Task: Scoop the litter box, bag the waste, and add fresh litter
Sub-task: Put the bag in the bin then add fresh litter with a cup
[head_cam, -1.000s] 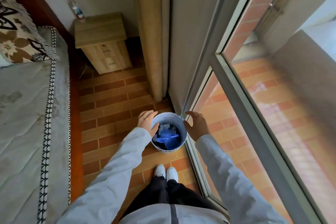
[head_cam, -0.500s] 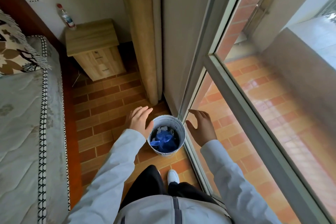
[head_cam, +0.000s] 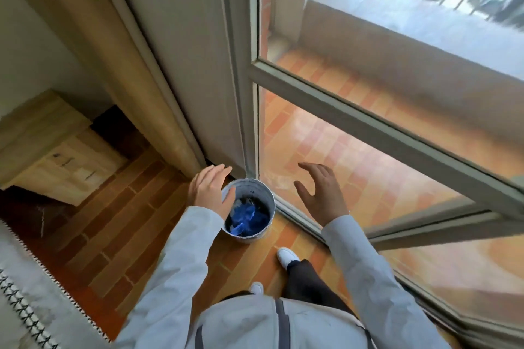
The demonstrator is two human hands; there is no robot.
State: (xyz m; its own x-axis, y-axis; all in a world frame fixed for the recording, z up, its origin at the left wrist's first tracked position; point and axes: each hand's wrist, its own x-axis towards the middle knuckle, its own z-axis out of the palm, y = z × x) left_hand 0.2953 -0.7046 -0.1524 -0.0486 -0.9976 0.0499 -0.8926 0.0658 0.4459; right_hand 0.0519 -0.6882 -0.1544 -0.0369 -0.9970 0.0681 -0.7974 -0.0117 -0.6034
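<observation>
1. I am looking down at a small white bin [head_cam: 249, 211] standing on the brick floor [head_cam: 119, 224], right against the sliding-door track [head_cam: 300, 221] and just beside the foot of the curtain [head_cam: 158, 122].
2. Inside the bin I am seeing a crumpled blue bag [head_cam: 245, 217] with some dark bits around it. Whether it holds the scooped waste I cannot tell.
3. My left hand [head_cam: 209, 193] is hovering over the bin's left rim, fingers straight and together, holding nothing. It may be grazing the rim; I cannot tell.
4. My right hand [head_cam: 320, 198] is hanging in the air to the right of the bin, well apart from it, fingers spread and loosely bent, also empty.
5. No litter box, scoop or fresh litter is showing anywhere in view, so I am judging progress from the bin alone.
6. If the blue bag is the waste bag, the bagging step is looking done and the waste is sitting binned near the door.
7. What I am taking as left: adding fresh litter, which nothing here shows as begun.
8. A wooden nightstand [head_cam: 56, 156] is standing along the wall at the far left, and a bed edge [head_cam: 25, 292] is showing at the lower left.
</observation>
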